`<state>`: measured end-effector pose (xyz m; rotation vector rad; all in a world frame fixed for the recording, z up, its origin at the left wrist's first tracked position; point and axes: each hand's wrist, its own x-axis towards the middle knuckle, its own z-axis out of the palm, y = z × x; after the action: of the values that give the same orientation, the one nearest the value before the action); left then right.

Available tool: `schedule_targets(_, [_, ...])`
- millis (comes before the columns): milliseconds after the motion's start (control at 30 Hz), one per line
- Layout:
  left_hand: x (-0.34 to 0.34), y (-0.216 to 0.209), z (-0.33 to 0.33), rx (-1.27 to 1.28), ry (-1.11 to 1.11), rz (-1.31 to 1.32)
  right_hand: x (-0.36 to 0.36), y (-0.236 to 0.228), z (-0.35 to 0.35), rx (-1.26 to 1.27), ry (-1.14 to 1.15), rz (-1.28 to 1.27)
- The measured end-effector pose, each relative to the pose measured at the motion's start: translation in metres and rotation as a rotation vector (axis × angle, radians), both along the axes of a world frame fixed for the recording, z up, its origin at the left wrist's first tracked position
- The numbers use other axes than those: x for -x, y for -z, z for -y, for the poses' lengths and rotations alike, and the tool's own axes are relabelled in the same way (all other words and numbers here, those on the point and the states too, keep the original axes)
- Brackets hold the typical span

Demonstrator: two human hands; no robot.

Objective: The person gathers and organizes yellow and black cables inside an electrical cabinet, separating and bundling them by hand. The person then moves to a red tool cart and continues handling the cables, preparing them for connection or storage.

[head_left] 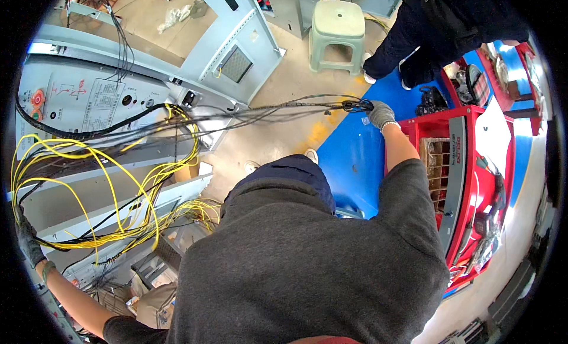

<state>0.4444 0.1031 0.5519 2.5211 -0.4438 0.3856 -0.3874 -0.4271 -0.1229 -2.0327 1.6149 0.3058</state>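
Observation:
My right hand (381, 114), in a grey work glove, is closed round the end of a long bundle of thin black wires (278, 105). The bundle stretches leftward at a slight slope, above the floor, to the grey electrical cabinet. At the far left edge my left hand (28, 242), also gloved, is closed on a loose loop of yellow wires (118, 237) mixed with black ones; its fingers are partly hidden. A thick black sleeved cable (89, 134) curves across the cabinet's front panel (89, 98), which carries a red button and printed diagrams.
Above stands a pale green plastic stool (338, 33), near another person in dark clothes (426, 36). To my right is a red tool cart (467, 190) with a drawer, a cordless power tool and loose items. Blue floor matting (355, 166) lies beside it. Open cabinet frames (236, 66) fill the left.

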Motion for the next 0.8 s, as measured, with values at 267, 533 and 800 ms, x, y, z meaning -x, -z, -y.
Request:
schedule_targets(267, [-0.012,0.014,0.009,0.006,0.041,-0.051,0.035,-0.002,-0.027,-0.203,-0.194,0.061])
schedule_targets(533, [0.046,0.065,0.047,0.031,0.121,-0.119,0.041,0.014,-0.032,-0.551,0.237,0.565])
schedule_targets(800, [0.169,0.085,0.086,-0.338,0.688,0.131,-0.078,-0.094,-0.024,-0.641,0.174,1.220])
